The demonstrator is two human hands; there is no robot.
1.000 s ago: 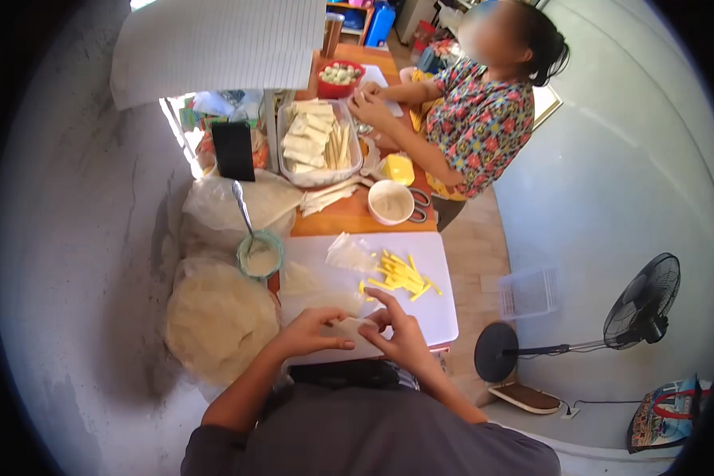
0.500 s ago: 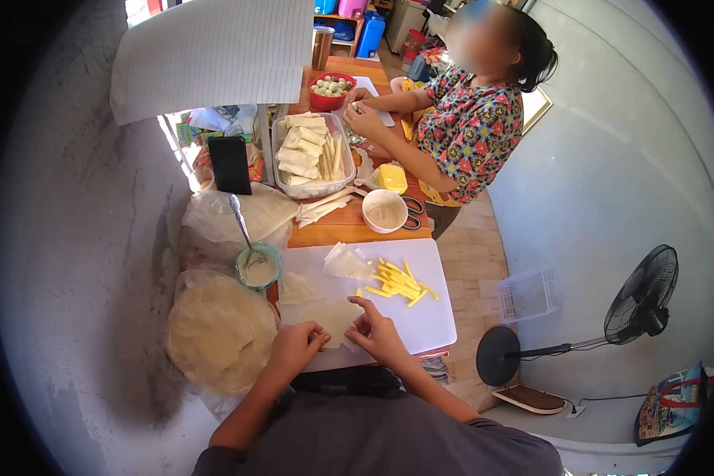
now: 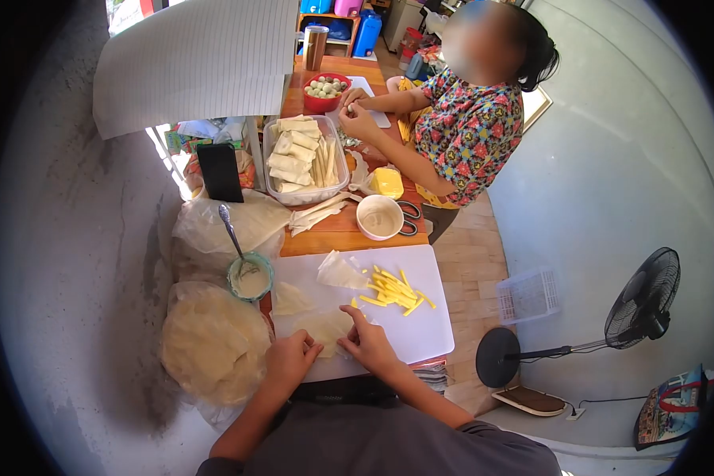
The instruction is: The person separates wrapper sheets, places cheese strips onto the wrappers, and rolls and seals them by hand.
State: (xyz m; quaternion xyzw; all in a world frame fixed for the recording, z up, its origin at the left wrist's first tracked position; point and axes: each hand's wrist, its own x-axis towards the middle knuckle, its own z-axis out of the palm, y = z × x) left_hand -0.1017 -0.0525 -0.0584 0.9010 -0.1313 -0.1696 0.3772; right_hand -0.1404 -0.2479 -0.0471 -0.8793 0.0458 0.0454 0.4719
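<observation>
A pale, thin spring roll wrapper lies on the white cutting board in front of me. My left hand is closed, its fingertips pinching the wrapper's near left edge. At the right edge, my right hand has thumb and fingers bent onto the wrapper, with the index finger stretched forward. Beyond it are yellow strips in a loose pile. Folded wrapper pieces rest beside the strips, and another wrapper piece lies to the left.
A bowl of white paste with a spoon stands left, near a bagged wrapper stack. Farther back are a tub of rolls, a pink-rimmed bowl, scissors and a red bowl. A co-worker handles something small across the table.
The view has shifted slightly, moving the table things a little left. Both my hands stay at the wrapper with nearly the same pose. The co-worker's hands have moved slightly.
</observation>
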